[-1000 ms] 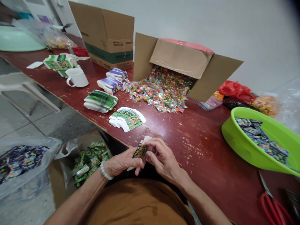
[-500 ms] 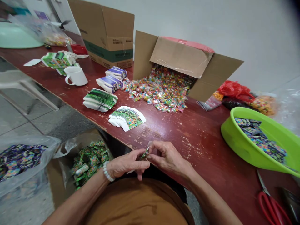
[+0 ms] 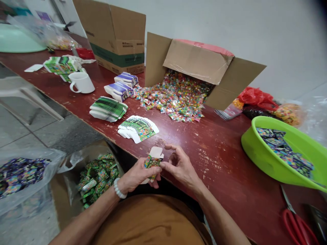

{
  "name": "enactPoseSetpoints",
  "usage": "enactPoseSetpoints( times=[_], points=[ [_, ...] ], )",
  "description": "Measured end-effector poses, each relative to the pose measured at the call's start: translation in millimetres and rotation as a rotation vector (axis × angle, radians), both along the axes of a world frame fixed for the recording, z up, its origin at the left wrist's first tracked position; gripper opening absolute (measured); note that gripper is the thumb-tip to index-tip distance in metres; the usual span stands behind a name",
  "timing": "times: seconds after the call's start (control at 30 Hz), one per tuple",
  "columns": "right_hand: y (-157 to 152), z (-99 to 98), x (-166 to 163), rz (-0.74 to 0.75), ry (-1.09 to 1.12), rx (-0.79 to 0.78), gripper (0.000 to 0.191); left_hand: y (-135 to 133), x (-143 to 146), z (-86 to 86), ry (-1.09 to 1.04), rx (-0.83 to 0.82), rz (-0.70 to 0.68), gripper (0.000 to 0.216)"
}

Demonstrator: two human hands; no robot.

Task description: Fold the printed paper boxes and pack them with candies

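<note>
My left hand is closed round a small green printed carton, its white end flaps standing up at the top. Beside it is my right hand, its fingers curved and apart; the thumb tip is at the carton's right side, and I cannot tell whether it presses on it. Just beyond lies a fanned stack of flat green cartons, with a thicker green stack behind it. Small wrapped candies spill from an open cardboard box on the table.
A green basin with dark packets stands on the right, scissors below it. Purple carton stacks and a white mug stand at left. Below the table edge are a box of green packets and a bag of purple ones.
The carton has turned and opened out, so its printed face and white flaps show. My right hand has loosened its pinch, and its fingers have spread.
</note>
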State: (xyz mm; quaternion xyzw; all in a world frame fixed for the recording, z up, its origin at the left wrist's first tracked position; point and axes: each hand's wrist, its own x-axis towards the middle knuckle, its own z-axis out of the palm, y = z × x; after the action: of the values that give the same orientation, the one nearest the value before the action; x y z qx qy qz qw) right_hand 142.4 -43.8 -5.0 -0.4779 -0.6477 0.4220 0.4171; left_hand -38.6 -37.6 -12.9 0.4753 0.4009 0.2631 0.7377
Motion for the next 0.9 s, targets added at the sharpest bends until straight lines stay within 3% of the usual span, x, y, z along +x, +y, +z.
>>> enactPoseSetpoints(
  times=[0.1, 0.23, 0.33, 0.47, 0.53, 0.67, 0.9],
  points=[
    [2, -8.9, -7, 0.059, 0.090, -0.146, 0.022, -1, 5, -1.9, -0.046, -0.011, 0.040, 0.037],
    [4, -5.0, -9, -0.072, 0.080, -0.111, 0.025, -1, 5, -0.9, 0.043, 0.215, 0.095, 0.032],
    [6, 0.1, -8, -0.067, 0.052, -0.107, 0.023, -5, 3, -0.7, 0.058, 0.265, 0.247, 0.038],
    [5, -7.7, -15, -0.157, 0.163, -0.145, 0.040, -14, 5, -3.3, 0.026, 0.253, 0.409, 0.059],
    [3, -16.9, -21, -0.224, 0.275, -0.157, 0.044, -16, 7, -3.8, -0.010, 0.271, 0.412, 0.060],
    [1, -30.2, -28, -0.221, 0.380, -0.091, 0.028, -15, 5, -0.9, -0.057, 0.269, 0.368, 0.053],
    [9, -16.5, -13, -0.119, 0.211, -0.106, 0.022, -4, 0, 0.8, -0.068, 0.067, 0.284, 0.036]
  ],
)
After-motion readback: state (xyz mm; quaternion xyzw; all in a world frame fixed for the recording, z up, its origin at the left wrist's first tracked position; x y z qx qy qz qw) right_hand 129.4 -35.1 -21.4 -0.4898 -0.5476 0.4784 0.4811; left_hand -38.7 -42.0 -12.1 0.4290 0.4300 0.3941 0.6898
